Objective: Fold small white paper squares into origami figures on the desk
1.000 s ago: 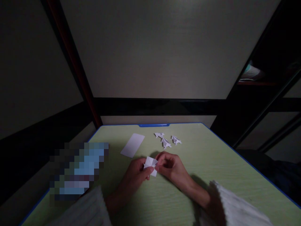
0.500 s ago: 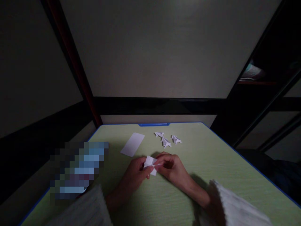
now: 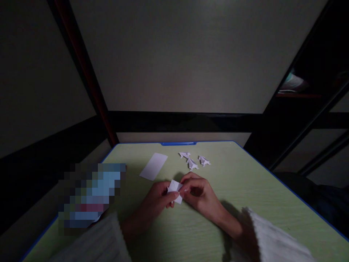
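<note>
Head view: our left hand [image 3: 158,196] and right hand [image 3: 200,193] both pinch the creased paper piece [image 3: 175,186] over the tabletop [image 3: 234,174]; we judge it part-folded. Beyond it, three paper figures [image 3: 192,163] look finished; one paper sheet [image 3: 153,166] lies flat, unfolded.

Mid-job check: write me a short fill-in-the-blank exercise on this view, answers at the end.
The left hand and right hand both hold the folded paper, whose colour is ____.
The small folded figures lying on the table number ____.
In the picture, the flat sheet lies to the ____ of those figures.
Missing words: white; three; left.
</note>
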Motion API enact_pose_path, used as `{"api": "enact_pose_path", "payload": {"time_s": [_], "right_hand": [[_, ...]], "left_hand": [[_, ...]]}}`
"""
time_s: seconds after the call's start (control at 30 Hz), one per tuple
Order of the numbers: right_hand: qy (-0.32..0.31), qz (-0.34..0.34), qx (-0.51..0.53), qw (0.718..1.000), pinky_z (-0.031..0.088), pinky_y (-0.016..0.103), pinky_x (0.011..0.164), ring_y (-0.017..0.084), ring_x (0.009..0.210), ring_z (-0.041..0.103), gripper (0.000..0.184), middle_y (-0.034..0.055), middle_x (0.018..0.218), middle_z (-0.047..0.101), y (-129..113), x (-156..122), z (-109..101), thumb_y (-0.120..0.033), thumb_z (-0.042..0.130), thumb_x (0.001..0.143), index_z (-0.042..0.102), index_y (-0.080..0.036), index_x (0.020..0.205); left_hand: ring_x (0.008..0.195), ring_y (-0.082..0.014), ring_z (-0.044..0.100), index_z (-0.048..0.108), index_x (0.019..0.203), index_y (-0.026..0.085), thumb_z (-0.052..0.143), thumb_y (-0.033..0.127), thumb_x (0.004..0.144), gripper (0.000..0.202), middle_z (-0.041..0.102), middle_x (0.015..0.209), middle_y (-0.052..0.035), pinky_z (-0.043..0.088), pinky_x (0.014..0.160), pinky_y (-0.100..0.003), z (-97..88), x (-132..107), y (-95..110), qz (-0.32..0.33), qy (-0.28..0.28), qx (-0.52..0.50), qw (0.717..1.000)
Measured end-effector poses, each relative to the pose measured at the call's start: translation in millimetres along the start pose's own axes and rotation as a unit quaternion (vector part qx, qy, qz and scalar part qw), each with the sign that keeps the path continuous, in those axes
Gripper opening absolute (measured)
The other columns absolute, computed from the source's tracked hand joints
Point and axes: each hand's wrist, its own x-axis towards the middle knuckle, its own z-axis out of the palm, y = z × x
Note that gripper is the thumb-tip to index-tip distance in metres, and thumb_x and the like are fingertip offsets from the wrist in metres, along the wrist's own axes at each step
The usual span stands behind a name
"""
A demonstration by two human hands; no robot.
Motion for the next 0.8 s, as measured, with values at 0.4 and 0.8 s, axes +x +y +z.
{"api": "enact_pose_path", "payload": {"time_s": [0.4, 0.8], "right_hand": [[-0.004, 0.056, 0.059, 0.997, 0.035, 0.023, 0.050, 0.010, 0.057, 0.045, 0.005, 0.0013, 0.069, 0.048, 4.2, 2.1, -1.2, -0.011, 0.059, 0.059, 0.059, -0.015, 0.056], [-0.001, 0.026, 0.074, 0.997, 0.035, 0.023, 0.054, 0.011, 0.063, 0.046, 0.021, 0.0018, 0.069, 0.049, 8.4, 1.4, -0.7, -0.005, 0.059, 0.057, 0.045, -0.015, 0.044]], "left_hand": [[0.043, -0.0090, 0.051, 0.061, 0.062, 0.009, 0.059, 0.023, 0.057, 0.015, 0.058, 0.052, -0.0008, 0.038, 0.046, -0.022, -5.9, 3.9, 0.1, -0.071, -0.053, -0.150, 0.985], [0.043, -0.0092, 0.052, 0.063, 0.063, 0.008, 0.063, 0.024, 0.057, 0.018, 0.059, 0.051, -0.0019, 0.041, 0.046, -0.022, -7.1, 4.8, -3.6, -0.068, -0.040, -0.136, 0.988]]}}
